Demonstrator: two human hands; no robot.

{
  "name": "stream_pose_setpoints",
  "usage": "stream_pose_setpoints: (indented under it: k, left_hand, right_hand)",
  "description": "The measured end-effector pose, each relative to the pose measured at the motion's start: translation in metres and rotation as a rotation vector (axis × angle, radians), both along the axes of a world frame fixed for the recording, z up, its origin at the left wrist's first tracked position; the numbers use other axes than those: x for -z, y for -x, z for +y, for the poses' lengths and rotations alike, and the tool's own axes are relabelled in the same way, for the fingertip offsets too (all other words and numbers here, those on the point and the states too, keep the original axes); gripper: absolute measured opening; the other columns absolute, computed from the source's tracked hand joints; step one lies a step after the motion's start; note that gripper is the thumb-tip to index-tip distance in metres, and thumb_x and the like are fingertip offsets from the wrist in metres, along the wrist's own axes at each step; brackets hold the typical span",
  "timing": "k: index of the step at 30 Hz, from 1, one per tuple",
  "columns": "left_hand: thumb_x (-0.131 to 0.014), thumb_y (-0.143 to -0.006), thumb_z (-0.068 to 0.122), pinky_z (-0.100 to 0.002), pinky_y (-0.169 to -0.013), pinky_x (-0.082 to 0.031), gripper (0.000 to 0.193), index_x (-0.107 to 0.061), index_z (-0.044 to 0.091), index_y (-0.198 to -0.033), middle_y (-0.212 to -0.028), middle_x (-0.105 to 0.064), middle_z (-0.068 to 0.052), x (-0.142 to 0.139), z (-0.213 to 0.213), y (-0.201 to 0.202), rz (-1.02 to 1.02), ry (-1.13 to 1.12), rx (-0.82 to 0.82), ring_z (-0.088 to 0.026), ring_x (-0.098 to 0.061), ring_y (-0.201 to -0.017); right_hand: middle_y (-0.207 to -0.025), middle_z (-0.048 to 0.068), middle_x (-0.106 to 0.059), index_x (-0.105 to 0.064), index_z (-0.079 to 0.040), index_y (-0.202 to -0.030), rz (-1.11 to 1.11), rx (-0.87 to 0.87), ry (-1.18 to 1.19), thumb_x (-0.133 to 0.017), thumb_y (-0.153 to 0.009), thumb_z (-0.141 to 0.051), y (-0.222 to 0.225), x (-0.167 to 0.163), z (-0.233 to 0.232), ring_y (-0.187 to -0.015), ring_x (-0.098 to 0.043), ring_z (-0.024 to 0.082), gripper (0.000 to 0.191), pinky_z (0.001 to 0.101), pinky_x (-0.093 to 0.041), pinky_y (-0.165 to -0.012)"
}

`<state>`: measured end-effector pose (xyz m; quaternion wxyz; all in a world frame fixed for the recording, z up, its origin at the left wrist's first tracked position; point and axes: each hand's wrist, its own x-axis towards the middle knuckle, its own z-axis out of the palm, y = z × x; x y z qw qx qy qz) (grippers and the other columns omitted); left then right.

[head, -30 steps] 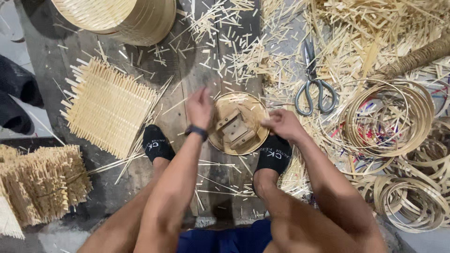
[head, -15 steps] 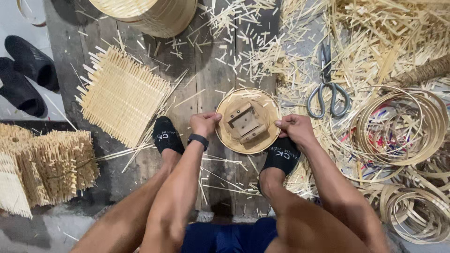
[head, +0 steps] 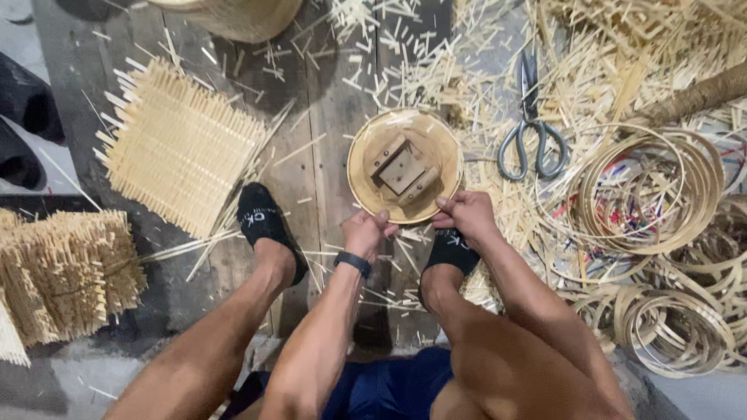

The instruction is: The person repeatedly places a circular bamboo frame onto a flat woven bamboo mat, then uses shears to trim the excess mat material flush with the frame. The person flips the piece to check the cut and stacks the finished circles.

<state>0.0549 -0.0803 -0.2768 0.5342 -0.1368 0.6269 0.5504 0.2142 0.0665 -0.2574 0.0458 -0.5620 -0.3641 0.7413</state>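
A round bamboo hoop around a wooden disc with a square block in its middle (head: 404, 164) lies on the plank floor between my feet. My left hand (head: 366, 232) pinches its near rim, thumb on top; a black band circles that wrist. My right hand (head: 465, 215) grips the same near rim just to the right, fingers curled on the edge. Both feet wear black socks, the left foot (head: 267, 228) apart to the left, the right foot (head: 454, 252) under my right hand.
Grey scissors (head: 531, 131) lie right of the disc among bamboo offcuts. Coiled bamboo strip rings (head: 650, 187) pile at the right. A woven bamboo mat (head: 177, 145) lies left, a stack of mats (head: 62, 272) at lower left, a basket (head: 233, 15) at top.
Both hands slid along the rim toward me and now meet at its near edge. The view shifted, so the disc sits higher in the frame.
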Motion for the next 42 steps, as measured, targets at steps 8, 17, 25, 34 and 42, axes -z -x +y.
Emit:
stream_pose_setpoints:
  k: [8,17,25,34,42]
  left_hand:
    - [-0.069,-0.092,0.011,-0.032,-0.077,-0.063,0.044,-0.067,-0.006,-0.132,-0.106,-0.080,-0.016,-0.080,0.003,0.093,0.535,-0.122,0.587,-0.023,-0.076,-0.089]
    - [-0.050,-0.109,0.046,-0.037,-0.103,-0.051,0.057,-0.055,0.002,-0.145,-0.133,-0.069,-0.020,-0.138,0.068,0.029,0.980,-0.330,0.255,-0.026,-0.066,-0.124]
    - [-0.046,-0.101,0.053,-0.037,-0.080,-0.057,0.060,-0.069,0.007,-0.132,-0.102,-0.079,-0.020,-0.095,0.074,0.070,0.959,-0.025,0.372,-0.025,-0.075,-0.092]
    - [-0.054,-0.111,0.056,-0.052,-0.095,-0.054,0.072,-0.073,-0.013,-0.114,-0.103,-0.071,-0.036,-0.041,0.074,0.174,0.772,0.401,0.579,-0.043,-0.068,-0.109]
    - [-0.066,-0.090,0.046,-0.055,-0.119,-0.020,0.072,-0.052,-0.007,-0.136,-0.153,-0.037,-0.030,-0.044,0.097,0.041,1.475,0.053,1.203,-0.044,-0.030,-0.145]
  right_hand:
    - [-0.150,0.026,-0.036,-0.019,-0.004,-0.158,-0.044,-0.398,-0.516,-0.089,-0.064,-0.041,0.012,-0.084,0.035,-0.128,-0.049,0.039,0.123,0.0499,-0.048,-0.097]
    - [-0.137,0.021,-0.054,-0.041,-0.002,-0.144,-0.025,-0.311,-0.821,-0.097,-0.061,-0.042,0.060,-0.096,0.027,-0.127,-0.060,0.032,0.108,0.0406,-0.050,-0.107]
    - [-0.132,0.016,-0.055,-0.037,-0.002,-0.148,0.200,-0.118,-0.581,-0.089,-0.063,-0.037,0.041,-0.086,0.039,-0.119,-0.063,0.027,0.106,0.0393,-0.055,-0.102]
    - [-0.132,0.011,-0.059,-0.034,-0.004,-0.156,0.563,0.274,-0.270,-0.072,-0.072,-0.028,-0.045,-0.060,0.050,-0.119,-0.063,0.025,0.095,0.0395,-0.051,-0.105]
    - [-0.127,0.012,-0.060,-0.038,-0.001,-0.154,0.470,0.306,-0.226,-0.070,-0.075,-0.027,-0.052,-0.052,0.044,-0.115,-0.061,0.023,0.089,0.0366,-0.049,-0.103]
